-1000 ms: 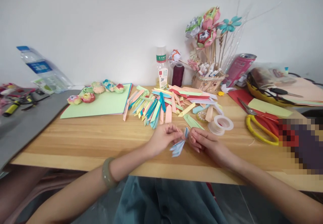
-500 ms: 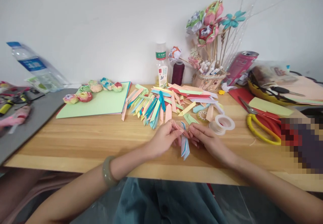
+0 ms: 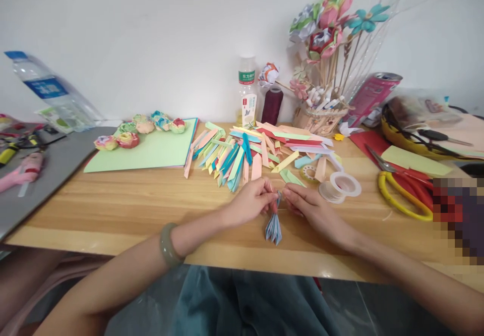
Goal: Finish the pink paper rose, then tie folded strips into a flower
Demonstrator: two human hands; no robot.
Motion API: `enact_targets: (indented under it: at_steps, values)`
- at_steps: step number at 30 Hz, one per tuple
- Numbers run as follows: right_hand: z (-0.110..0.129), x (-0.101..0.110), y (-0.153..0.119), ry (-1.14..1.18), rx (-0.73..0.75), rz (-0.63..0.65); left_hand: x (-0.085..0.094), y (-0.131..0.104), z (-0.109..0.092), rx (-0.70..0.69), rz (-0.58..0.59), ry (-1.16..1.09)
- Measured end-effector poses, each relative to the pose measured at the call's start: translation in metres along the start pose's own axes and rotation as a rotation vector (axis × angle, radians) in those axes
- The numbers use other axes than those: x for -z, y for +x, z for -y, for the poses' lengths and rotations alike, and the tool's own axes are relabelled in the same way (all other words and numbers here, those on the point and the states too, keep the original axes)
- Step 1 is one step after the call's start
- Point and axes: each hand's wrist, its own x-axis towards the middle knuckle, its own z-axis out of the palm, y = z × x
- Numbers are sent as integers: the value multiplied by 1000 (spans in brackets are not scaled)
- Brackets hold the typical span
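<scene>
A small bundle of folded pale-blue paper strips [image 3: 274, 229] hangs over the front of the table, its lower ends fanned out. My left hand [image 3: 252, 201] pinches the bundle near its narrow top; a jade-coloured bangle [image 3: 171, 245] is on that wrist. Just right of the bundle's top, my right hand [image 3: 315, 207] is closed in a pinch, and whatever lies between its fingertips is too small to make out. Beside the right hand lies a spool of clear thread [image 3: 346, 183]. Behind both hands spreads a pile of folded coloured paper strips [image 3: 236, 157].
Yellow-handled scissors [image 3: 401, 197] lie at the right. Paper flowers stand in a basket [image 3: 321, 119] near a thread cone [image 3: 272, 106] and a bottle [image 3: 247, 94]. Crumpled paper rosettes rest on green paper [image 3: 139, 157]. A grey mat [image 3: 56, 174] covers the left.
The blue bundle has turned so its folded ends fan out downward. My hands stay close together at its top. The whole view has shifted slightly.
</scene>
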Motion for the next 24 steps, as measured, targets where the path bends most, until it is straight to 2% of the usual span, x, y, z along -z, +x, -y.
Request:
enact_targets:
  at_steps: [6, 10, 13, 17, 21, 24]
  values:
    - [1, 3, -8, 6, -6, 15, 2, 2, 3, -9, 51, 74]
    - [9, 11, -14, 16, 75, -7, 3, 0, -4, 55, 23, 122]
    - [20, 18, -15, -76, 118, -44, 3, -2, -11, 95, 7, 153]
    - [35, 20, -9, -257, 247, -103, 4, -4, -18, 120, 51, 194]
    - [41, 15, 5, -299, 272, -78, 7, -4, -23, 40, 144, 406]
    - [42, 13, 14, -267, 253, -79, 9, -4, -26, -2, 173, 578]
